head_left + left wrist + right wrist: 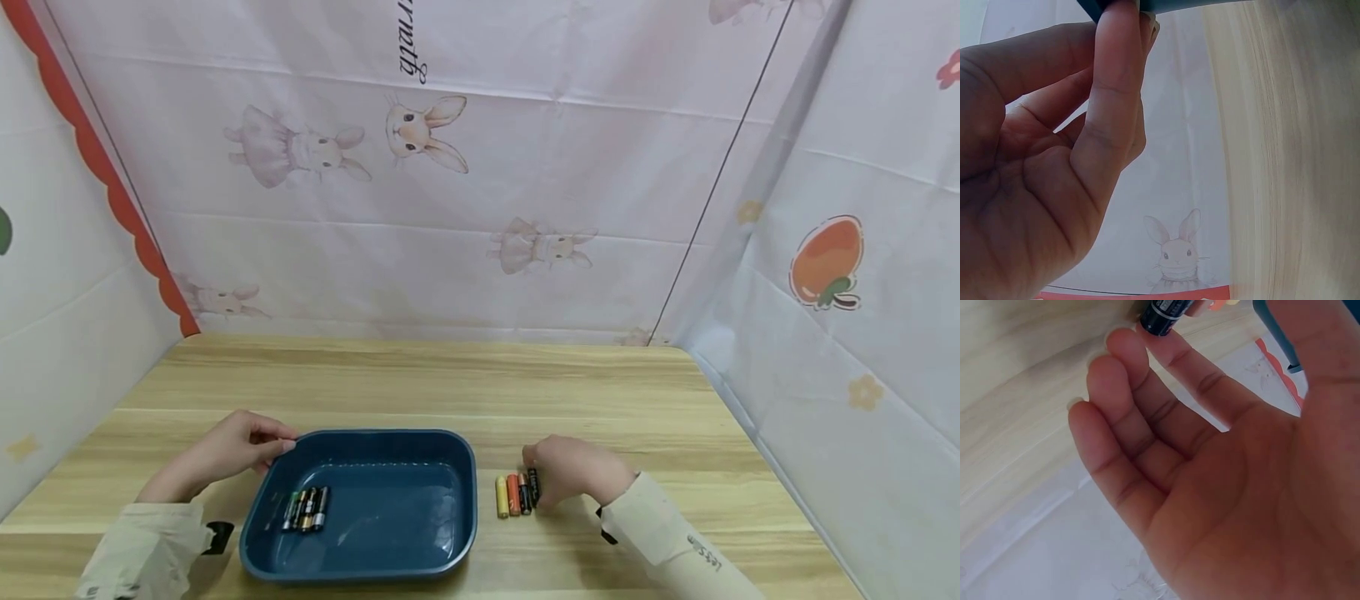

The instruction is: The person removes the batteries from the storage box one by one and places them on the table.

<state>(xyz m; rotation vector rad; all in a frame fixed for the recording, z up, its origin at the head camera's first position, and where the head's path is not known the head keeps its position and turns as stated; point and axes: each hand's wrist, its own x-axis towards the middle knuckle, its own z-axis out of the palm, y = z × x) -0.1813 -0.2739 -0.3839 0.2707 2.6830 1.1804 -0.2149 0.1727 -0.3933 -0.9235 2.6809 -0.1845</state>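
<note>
"So, what's nearest?"

"Pale cloth sleeves [150, 533], softly wrinkled, then the tray [397, 508]: smooth, glossy dark blue, rounded at its corners. Four slim, shiny-wrapped batteries [309, 510] lie side by side in its left part."

"And beside it?"

"Just right of the tray, a short row of cylinders: a yellow battery [502, 497], an orange battery [513, 495], a dark battery [524, 493] and, farthest from the tray, a black battery [533, 487]. The right hand [573, 467] has that last one between thumb and forefinger, its other fingers loosely curved. I can't tell whether it's lifted."

"The left hand [240, 446]?"

"At the tray's far left corner, fingertips nearly together, pinching the hard rim."

"Beyond?"

"Past the tray, the table [420, 383] shows streaky, pale wood grain; behind that hangs a creased cloth backdrop [420, 250] with printed rabbits [412, 129]."
</note>
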